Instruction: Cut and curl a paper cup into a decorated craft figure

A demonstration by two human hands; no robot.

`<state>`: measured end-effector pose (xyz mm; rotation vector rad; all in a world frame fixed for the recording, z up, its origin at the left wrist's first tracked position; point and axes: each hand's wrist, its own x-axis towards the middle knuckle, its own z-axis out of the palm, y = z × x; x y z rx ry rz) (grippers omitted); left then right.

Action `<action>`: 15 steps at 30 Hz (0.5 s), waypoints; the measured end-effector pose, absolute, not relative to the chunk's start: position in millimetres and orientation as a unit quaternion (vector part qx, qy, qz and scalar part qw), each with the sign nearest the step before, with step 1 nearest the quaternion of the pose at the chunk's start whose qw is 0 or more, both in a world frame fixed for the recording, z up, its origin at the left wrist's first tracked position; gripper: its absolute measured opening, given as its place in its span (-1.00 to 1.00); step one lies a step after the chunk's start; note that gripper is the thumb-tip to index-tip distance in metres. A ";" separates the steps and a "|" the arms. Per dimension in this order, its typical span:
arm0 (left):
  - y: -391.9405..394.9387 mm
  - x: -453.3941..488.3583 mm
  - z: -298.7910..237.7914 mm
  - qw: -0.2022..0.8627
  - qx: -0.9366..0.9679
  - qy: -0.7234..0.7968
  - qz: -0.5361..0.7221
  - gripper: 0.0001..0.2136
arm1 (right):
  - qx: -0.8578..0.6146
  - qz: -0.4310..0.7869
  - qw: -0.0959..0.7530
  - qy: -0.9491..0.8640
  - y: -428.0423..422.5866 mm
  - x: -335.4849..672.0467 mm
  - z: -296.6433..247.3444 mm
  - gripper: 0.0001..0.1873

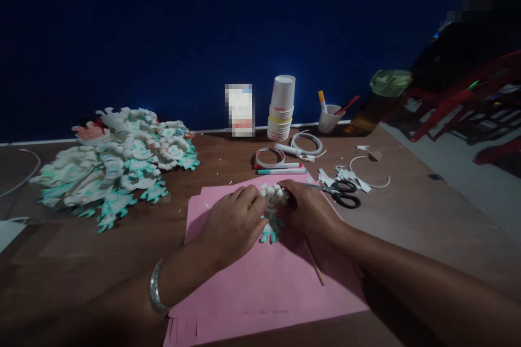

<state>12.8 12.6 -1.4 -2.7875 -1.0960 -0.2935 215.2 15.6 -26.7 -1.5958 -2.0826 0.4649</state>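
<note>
Both hands' fingers (255, 201) pinch a curled white paper-cup figure (272, 211) over smooth pink paper (264, 287).

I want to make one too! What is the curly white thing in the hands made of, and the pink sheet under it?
The curly white piece, held by the left hand and right hand, looks like thin matte paper cup material: its cut strips curl, with teal print below. The pink sheet seems plain matte craft paper, flat with slits cut along its near edge.

a brown wooden table (122, 238) carries pink paper (264, 287), scissors (340, 193), stacked cups (281, 108) and paper cutouts (118, 165).
</note>
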 end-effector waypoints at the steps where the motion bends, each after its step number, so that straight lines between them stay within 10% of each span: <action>1: 12.5 12.6 -2.2 0.073 -0.931 -0.347 -0.090 -0.95 | -0.583 0.171 0.235 -0.759 15.5 215.2 -26.4 -0.72; 15: 10.1 7.7 -18.3 0.098 -0.962 -0.254 -0.018 -0.82 | -0.569 0.210 0.227 -0.762 21.3 216.9 -21.1 -0.67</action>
